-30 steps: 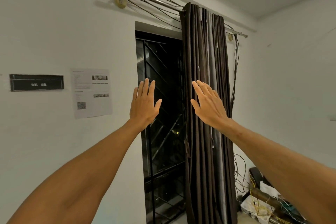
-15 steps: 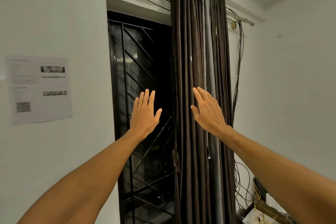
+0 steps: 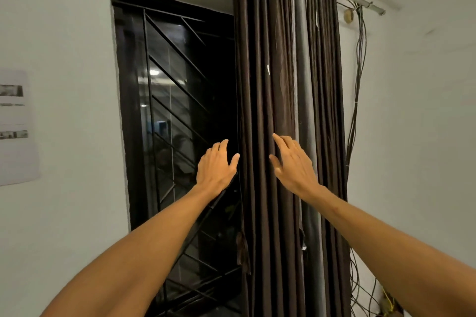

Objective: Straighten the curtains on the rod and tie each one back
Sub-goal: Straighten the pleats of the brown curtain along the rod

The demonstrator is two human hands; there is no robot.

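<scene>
Dark brown curtains [image 3: 260,90] hang bunched in tight folds right of the window, with a grey lining strip [image 3: 302,64] among them. The rod's right end [image 3: 371,6] shows at the upper right; the rest is out of frame. My left hand [image 3: 216,166] is raised with relaxed fingers just left of the curtain's edge, its thumb close to the fabric. My right hand [image 3: 293,165] reaches to the front folds with fingers extended, fingertips at the fabric. Neither hand holds anything.
A black window [image 3: 177,110] with a diagonal metal grille is left of the curtains. Loose cables [image 3: 356,100] hang down the wall to the right, tangling near the floor. A printed sheet [image 3: 15,126] is stuck on the left wall.
The view has moved closer to the window and curtains. Both hands have advanced toward the curtain; the left hand has neared its left edge and the right fingertips reach the folds.
</scene>
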